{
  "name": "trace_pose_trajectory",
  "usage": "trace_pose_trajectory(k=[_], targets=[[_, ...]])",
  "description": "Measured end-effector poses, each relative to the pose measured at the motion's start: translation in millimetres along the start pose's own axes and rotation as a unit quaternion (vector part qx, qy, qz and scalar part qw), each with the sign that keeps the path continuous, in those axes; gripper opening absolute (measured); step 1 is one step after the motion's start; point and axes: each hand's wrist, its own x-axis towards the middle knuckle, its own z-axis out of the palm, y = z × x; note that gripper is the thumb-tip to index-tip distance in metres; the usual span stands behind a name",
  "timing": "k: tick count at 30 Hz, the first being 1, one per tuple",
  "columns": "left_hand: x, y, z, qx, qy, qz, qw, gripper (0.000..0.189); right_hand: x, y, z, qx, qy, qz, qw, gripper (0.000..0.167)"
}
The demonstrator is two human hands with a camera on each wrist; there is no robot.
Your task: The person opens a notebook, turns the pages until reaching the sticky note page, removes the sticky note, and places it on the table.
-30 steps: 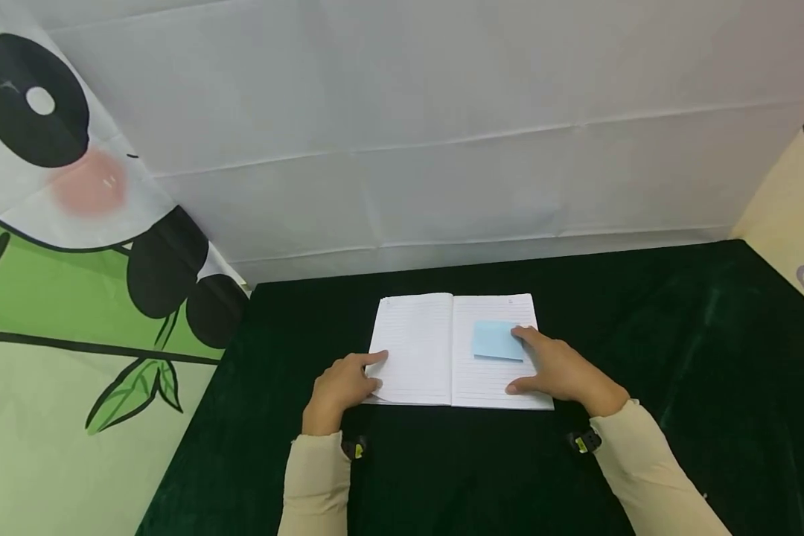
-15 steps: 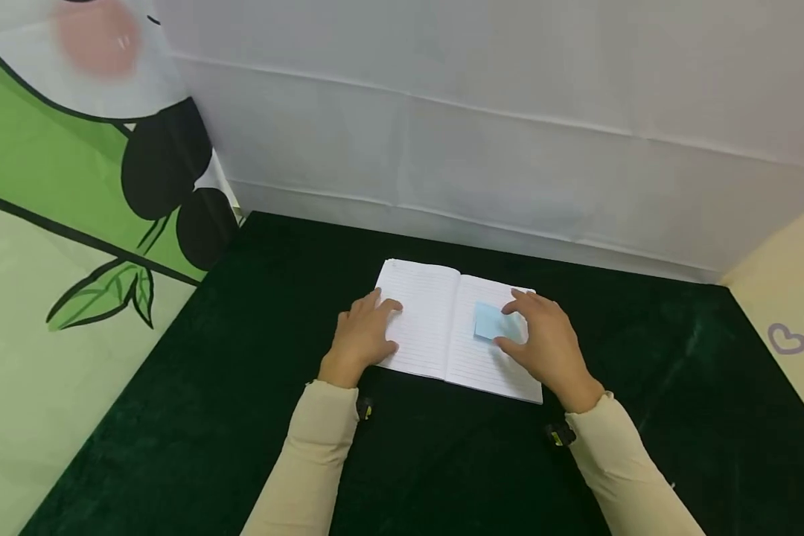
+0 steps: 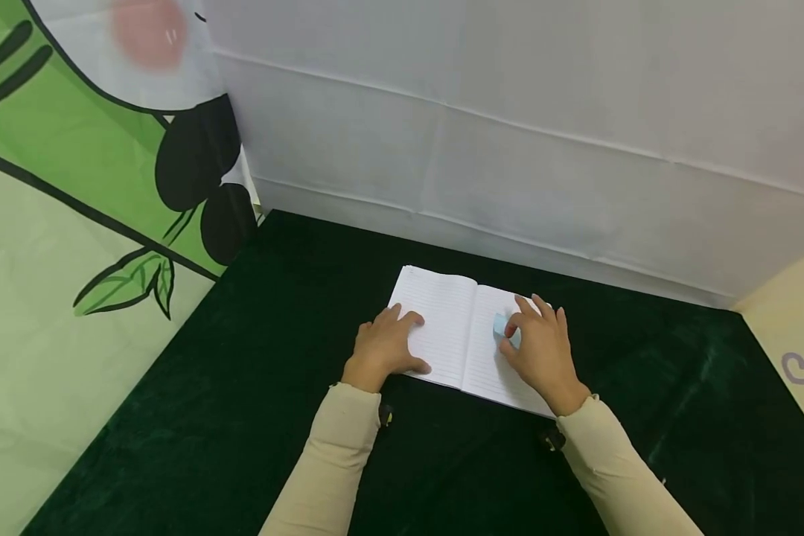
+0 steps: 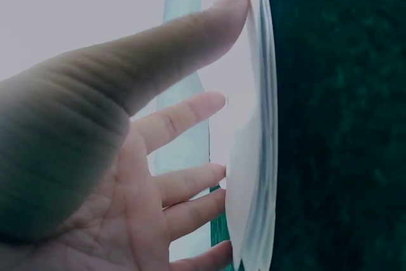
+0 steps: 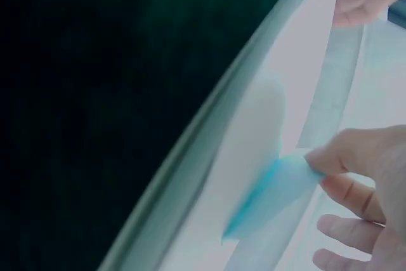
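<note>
An open notebook [image 3: 442, 313] with lined white pages lies on the dark green tabletop. My left hand [image 3: 383, 350] rests on its left page, fingers spread; in the left wrist view the thumb [image 4: 184, 42] reaches to the page's near edge. On the right page is a light blue sticky note [image 3: 499, 326], partly hidden by my right hand [image 3: 543, 356]. Thumb and forefinger of that hand pinch one side of it, while its other fingers stay extended. The right wrist view has the note [image 5: 276, 188] curling up, its far edge at the paper.
Dark green cloth [image 3: 241, 387] covers the table around the notebook. Behind it rises a white sheet wall [image 3: 476, 149], with a cartoon-printed panel [image 3: 107, 186] on the left and a cream panel [image 3: 797, 327] on the right.
My right hand has gone from touching the note's right edge to pinching it, and the note now bends up. My left hand has moved further onto the left page. The head view has shifted.
</note>
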Motion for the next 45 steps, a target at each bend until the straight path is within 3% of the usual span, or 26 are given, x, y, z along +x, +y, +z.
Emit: trace_pose_trajectory(k=[9, 20, 27, 34, 40, 45], targets=[[2.6, 4.0, 2.8, -0.01, 0.005, -0.003, 0.9999, 0.081, -0.3, 23.0, -14.1, 0.049, 0.075, 0.02, 0.9958, 0.007], [3.0, 3.1, 6.8, -0.01, 0.006, -0.002, 0.9999, 0.078, -5.6, 40.0, -29.0, 0.083, 0.105, 0.057, 0.9894, 0.005], [4.3, 2.5, 9.2, -0.014, 0.008, 0.004, 0.9999, 0.077, -11.7, 49.0, -39.7, 0.111, 0.154, 0.054, 0.9803, 0.004], [5.7, 0.7, 10.2, -0.015, 0.011, 0.005, 0.9998, 0.076, -21.7, 65.3, -53.8, 0.102, 0.197, 0.029, 0.9747, 0.008], [4.6, -0.2, 8.3, -0.013, 0.006, 0.005, 0.9999, 0.077, -34.5, 83.6, -56.5, 0.033, 0.189, 0.019, 0.9812, 0.011], [4.7, -2.2, 7.5, -0.013, 0.006, 0.007, 0.9999, 0.077, -45.2, 92.1, -45.9, 0.004, 0.141, 0.032, 0.9895, 0.012]])
